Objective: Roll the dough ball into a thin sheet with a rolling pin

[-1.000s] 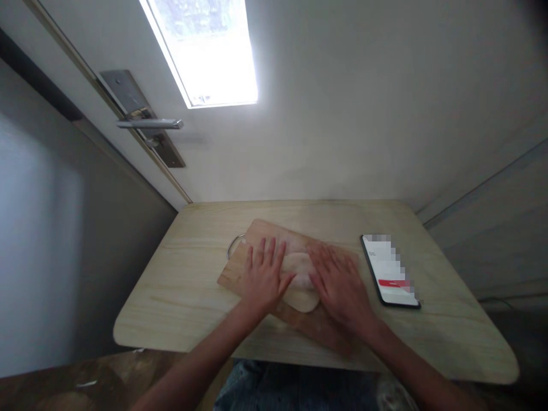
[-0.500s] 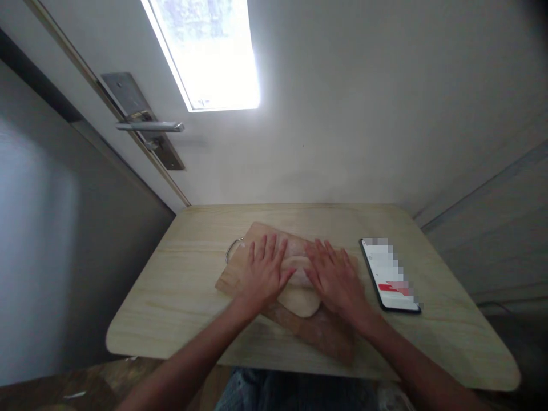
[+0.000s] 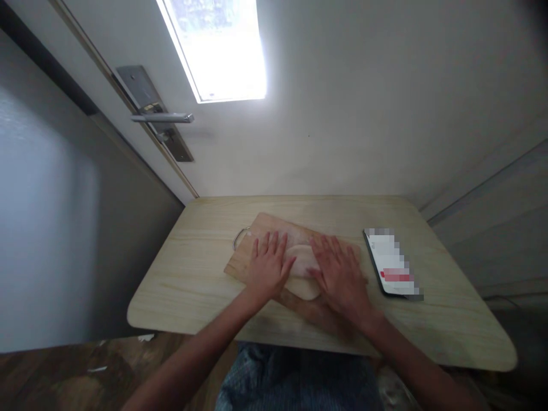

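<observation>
A flattened piece of pale dough [image 3: 303, 285] lies on a wooden cutting board [image 3: 238, 264], which is set at a slant and dusted with white flour. My left hand [image 3: 268, 267] rests palm down over the dough's left side, fingers stretched forward. Over its right side lies my right hand [image 3: 340, 277], also palm down with the fingers extended. Between my two thumbs the middle of the dough shows; its outer edges are partly hidden under the hands. Neither hand grips anything.
The board's metal handle [image 3: 240, 237] sticks out at its left. A phone [image 3: 391, 265] with a lit screen lies to the right on the light wooden table [image 3: 175, 274]. Behind the table stands a door with a lever handle [image 3: 165, 118] and a bright window.
The whole view has shifted slightly, so the table appears higher and a little farther right. Both hands stay flat on the dough, with only small shifts over it.
</observation>
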Motion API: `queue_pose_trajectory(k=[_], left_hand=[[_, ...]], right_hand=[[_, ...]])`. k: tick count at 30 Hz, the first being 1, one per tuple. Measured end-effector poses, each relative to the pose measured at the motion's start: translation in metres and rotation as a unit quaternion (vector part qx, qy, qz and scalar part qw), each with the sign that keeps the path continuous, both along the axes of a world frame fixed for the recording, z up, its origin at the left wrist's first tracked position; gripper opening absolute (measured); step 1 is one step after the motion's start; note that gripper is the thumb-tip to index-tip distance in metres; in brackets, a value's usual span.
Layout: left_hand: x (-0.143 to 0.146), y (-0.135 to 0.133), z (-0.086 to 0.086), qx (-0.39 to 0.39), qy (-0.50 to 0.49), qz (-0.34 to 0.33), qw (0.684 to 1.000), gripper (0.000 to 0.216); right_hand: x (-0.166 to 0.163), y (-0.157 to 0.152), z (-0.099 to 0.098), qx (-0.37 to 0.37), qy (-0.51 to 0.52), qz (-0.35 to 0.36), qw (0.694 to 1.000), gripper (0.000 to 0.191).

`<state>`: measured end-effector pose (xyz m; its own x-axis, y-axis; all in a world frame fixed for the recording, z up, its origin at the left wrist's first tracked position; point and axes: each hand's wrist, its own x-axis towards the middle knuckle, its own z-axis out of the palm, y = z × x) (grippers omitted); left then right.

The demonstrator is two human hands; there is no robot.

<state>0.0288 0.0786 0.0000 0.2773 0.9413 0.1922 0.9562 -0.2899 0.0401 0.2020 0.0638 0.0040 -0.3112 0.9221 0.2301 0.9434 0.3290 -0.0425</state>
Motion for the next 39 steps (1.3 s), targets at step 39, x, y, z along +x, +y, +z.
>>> queue_pose_trajectory(k=[39], left_hand=[[-0.003, 0.000, -0.002, 0.035, 0.002, -0.019, 0.999, 0.045]], right_hand=[[0.006, 0.003, 0.002, -0.024, -0.032, 0.033, 0.999, 0.047]])
